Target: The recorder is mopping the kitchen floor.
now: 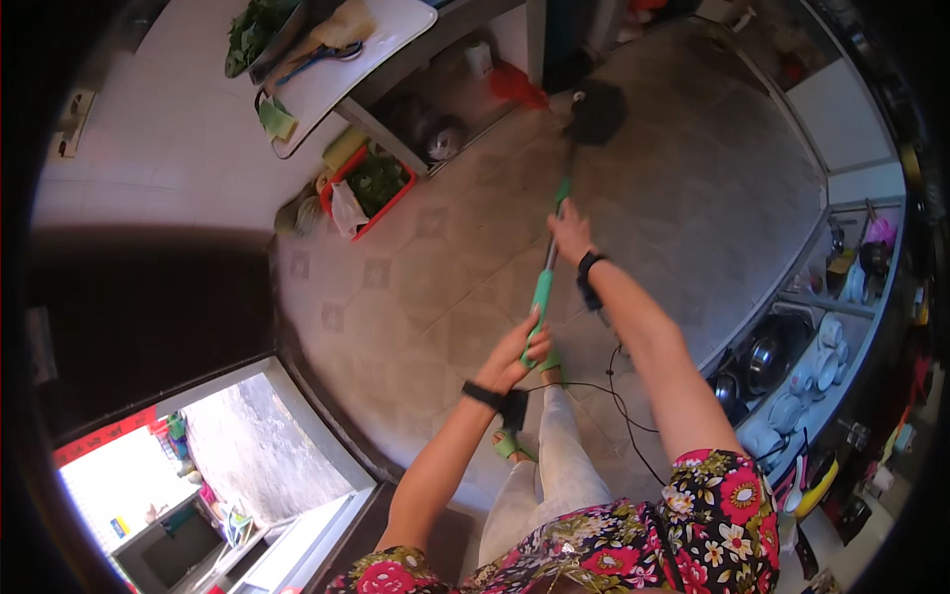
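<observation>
My left hand (513, 352) grips the green grip at the near end of a long-handled floor-cleaning tool (544, 291). Farther up the pole, my right hand (573, 232) is closed around the grey metal shaft just below a green collar. The pole slants away from me to a dark, blurred head (600, 113) on the tiled floor (475, 252); whether it is a mop or a broom I cannot tell. Both wrists carry black straps, with a thin black cable (611, 371) looping between my arms and body.
A red plastic basket (386, 208) of leafy greens stands on the floor at left, below a white counter (393, 26) with scissors (319, 59). On the right, an open cabinet (853, 308) holds bowls and pots. A window (271, 438) is at lower left.
</observation>
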